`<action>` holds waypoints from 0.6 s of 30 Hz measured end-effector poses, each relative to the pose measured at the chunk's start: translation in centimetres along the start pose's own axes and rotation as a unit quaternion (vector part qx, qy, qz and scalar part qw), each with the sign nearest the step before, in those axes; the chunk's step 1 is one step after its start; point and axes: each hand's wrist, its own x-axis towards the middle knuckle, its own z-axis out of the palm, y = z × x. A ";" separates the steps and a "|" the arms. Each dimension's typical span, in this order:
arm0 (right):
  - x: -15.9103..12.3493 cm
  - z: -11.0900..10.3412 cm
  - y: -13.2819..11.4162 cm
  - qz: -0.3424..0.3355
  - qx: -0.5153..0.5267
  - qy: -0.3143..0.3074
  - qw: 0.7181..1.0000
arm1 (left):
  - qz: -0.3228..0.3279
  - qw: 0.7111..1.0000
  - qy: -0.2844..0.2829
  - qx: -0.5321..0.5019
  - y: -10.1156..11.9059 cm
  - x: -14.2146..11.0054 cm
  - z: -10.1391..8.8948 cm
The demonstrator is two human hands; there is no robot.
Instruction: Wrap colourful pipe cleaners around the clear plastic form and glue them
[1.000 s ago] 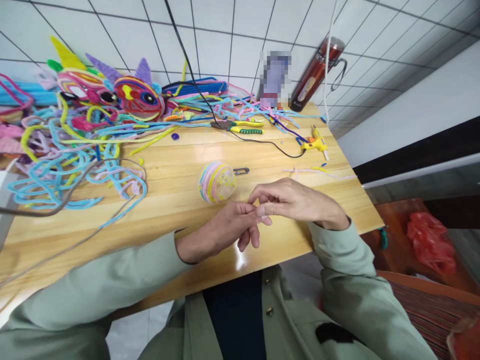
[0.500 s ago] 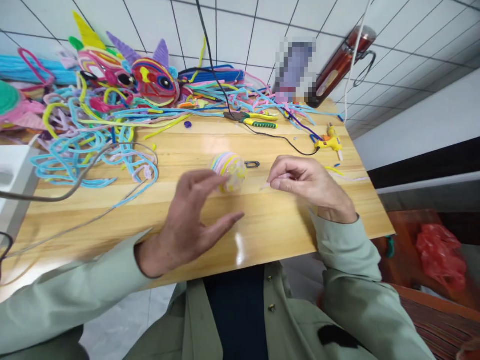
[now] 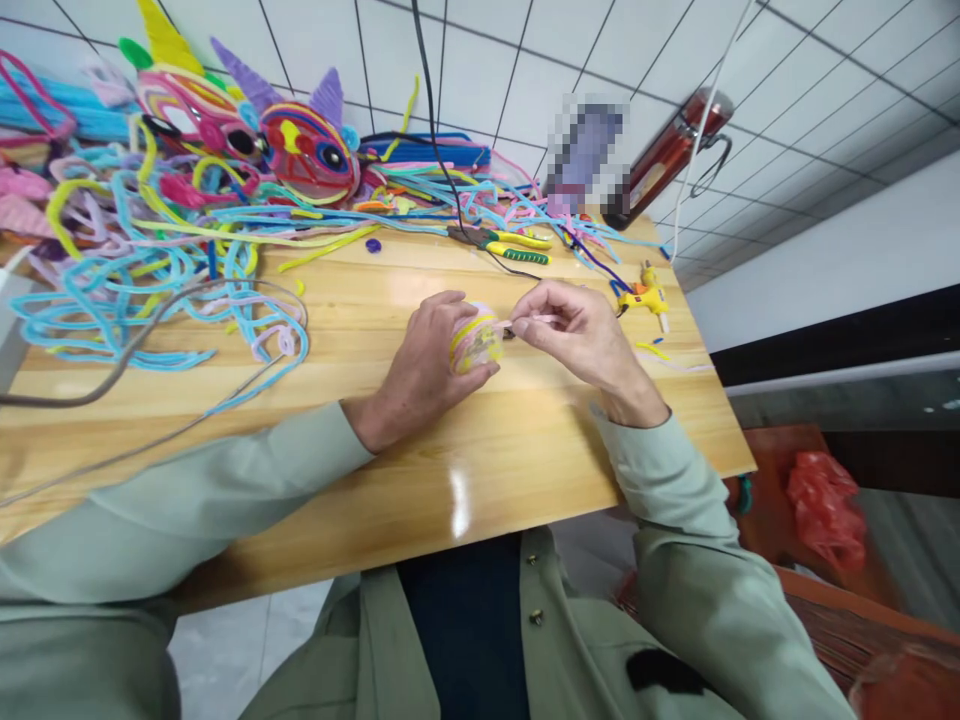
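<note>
My left hand (image 3: 427, 360) is wrapped around a small round clear piece banded with pastel and yellow pipe cleaners (image 3: 477, 345). Its clear face is turned towards my right hand. Between the thumb and fingertips of my right hand (image 3: 566, 330) is a thin pale pink pipe cleaner (image 3: 540, 319). The strip's tip points at the banded piece's right edge; I cannot tell whether they touch. A dark clip lies mostly hidden behind my right fingertips.
Yellow-green pliers (image 3: 502, 245) and a yellow glue gun (image 3: 646, 297) lie further back. Tangled pipe cleaners (image 3: 142, 300) and two colourful animal masks (image 3: 311, 155) fill the back left. A red thermos (image 3: 671, 160) leans at the wall. A grey cable (image 3: 135, 375) crosses the left side.
My hands have come apart, and my left hand has opened, reached forward and closed around the banded round piece. My right hand has moved towards it with the pink pipe cleaner.
</note>
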 end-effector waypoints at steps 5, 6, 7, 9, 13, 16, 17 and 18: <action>-0.4 1.2 1.3 0.024 0.047 0.028 0.998 | 0.025 1.000 0.006 -0.001 0.0 -0.2 -0.1; -0.3 1.4 1.5 0.027 0.057 0.025 0.998 | 0.030 1.000 0.009 -0.003 0.0 -0.3 -0.1; -0.3 1.6 1.7 0.029 0.066 0.020 0.997 | 0.032 0.999 0.011 -0.003 0.0 -0.4 -0.1; -0.2 1.9 2.0 0.030 0.072 0.014 0.997 | 0.029 0.999 0.015 -0.005 0.1 -0.5 0.0; -0.1 2.1 2.4 0.021 0.059 0.011 0.998 | 0.020 1.000 0.015 -0.007 0.4 -0.6 0.0; -0.1 2.2 2.7 0.018 0.066 0.007 0.998 | 0.023 1.000 0.011 -0.004 0.4 -0.6 0.0; 0.0 2.3 2.8 0.021 0.068 0.006 0.997 | 0.025 1.000 0.011 -0.004 0.4 -0.6 -0.1; 0.0 2.3 2.9 0.023 0.069 0.007 0.997 | 0.025 1.000 0.009 -0.005 0.4 -0.6 -0.1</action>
